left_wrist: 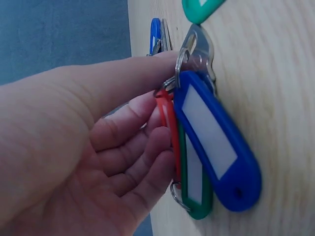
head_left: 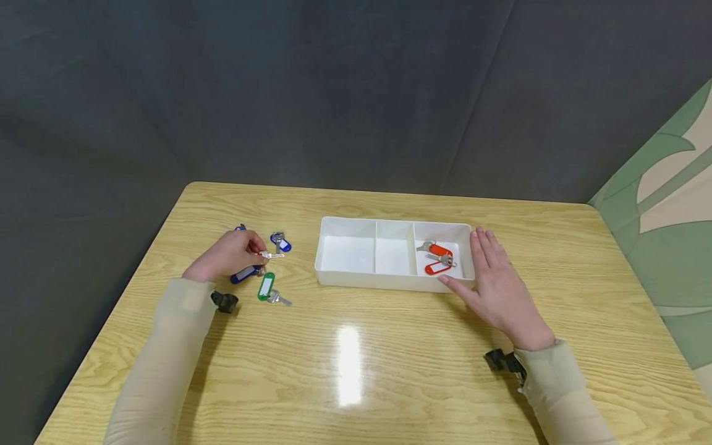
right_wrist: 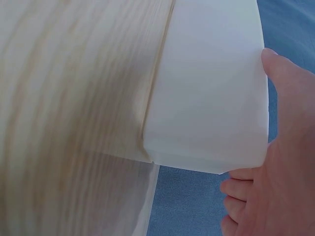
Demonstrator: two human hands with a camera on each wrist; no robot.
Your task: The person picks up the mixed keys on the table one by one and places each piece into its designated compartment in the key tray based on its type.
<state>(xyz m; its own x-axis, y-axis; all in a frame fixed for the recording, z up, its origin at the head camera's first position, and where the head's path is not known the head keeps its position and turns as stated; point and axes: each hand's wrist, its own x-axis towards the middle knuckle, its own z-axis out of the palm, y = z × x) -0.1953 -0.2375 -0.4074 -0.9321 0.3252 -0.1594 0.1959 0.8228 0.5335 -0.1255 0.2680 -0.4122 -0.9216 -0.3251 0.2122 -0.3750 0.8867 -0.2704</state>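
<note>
My left hand (head_left: pixel 230 252) pinches a key (head_left: pixel 272 254) with a red tag (left_wrist: pixel 170 125) between thumb and fingers, just over a small group of tagged keys. In the left wrist view a blue tag (left_wrist: pixel 211 128) and a green tag (left_wrist: pixel 195 184) lie close against the red one. A green-tagged key (head_left: pixel 266 285) and a blue-tagged key (head_left: pixel 283 244) lie near that hand. At the right end of a white divided box (head_left: pixel 384 282), my right hand (head_left: pixel 500 287) rests with straight fingers along the end wall and its thumb on the front rim.
The box has three compartments; red-tagged keys (head_left: pixel 441 251) lie in the right one, while the middle and left ones show bare bottoms. Everything stands on a wooden table (head_left: pixel 311 371). A dark curtain (head_left: pixel 334 99) hangs behind, and patterned green fabric (head_left: pixel 673 204) is at right.
</note>
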